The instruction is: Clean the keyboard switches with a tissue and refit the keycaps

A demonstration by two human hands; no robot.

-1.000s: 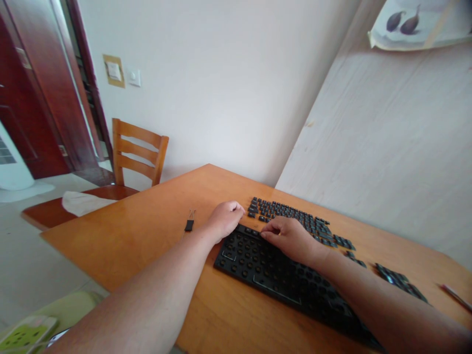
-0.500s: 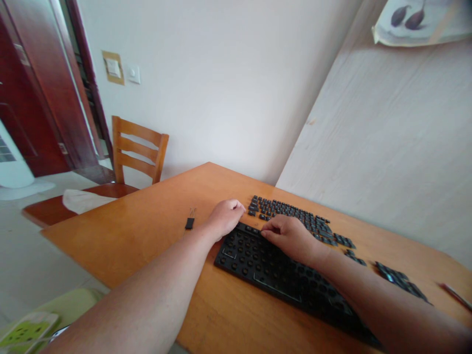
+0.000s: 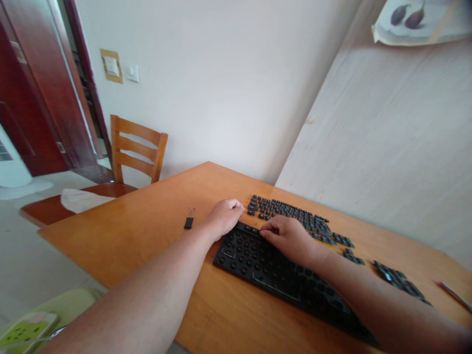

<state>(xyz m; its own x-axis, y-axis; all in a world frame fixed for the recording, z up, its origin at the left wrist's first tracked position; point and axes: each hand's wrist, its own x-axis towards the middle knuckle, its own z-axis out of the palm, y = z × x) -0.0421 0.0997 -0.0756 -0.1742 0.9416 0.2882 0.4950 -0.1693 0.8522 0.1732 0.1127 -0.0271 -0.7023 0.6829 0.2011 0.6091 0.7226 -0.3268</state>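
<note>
A black keyboard base [image 3: 258,263] with its keycaps taken off lies on the orange wooden table [image 3: 147,236]. Rows of loose black keycaps [image 3: 291,216] are laid out just beyond it. My left hand [image 3: 225,216] rests curled at the keyboard's far left corner, fingers closed against the edge. My right hand [image 3: 289,236] lies on the keyboard's top row, fingertips pinched together over a key spot; what they hold, if anything, is hidden.
A small black binder clip [image 3: 189,222] lies on the table left of my left hand. More keycaps [image 3: 396,280] sit at the right, with a thin pen-like object [image 3: 455,295] past them. A wooden chair [image 3: 134,152] stands beyond the table's far left corner.
Both hands stay in the same place on the keyboard. The view has shifted slightly; nothing else has moved.
</note>
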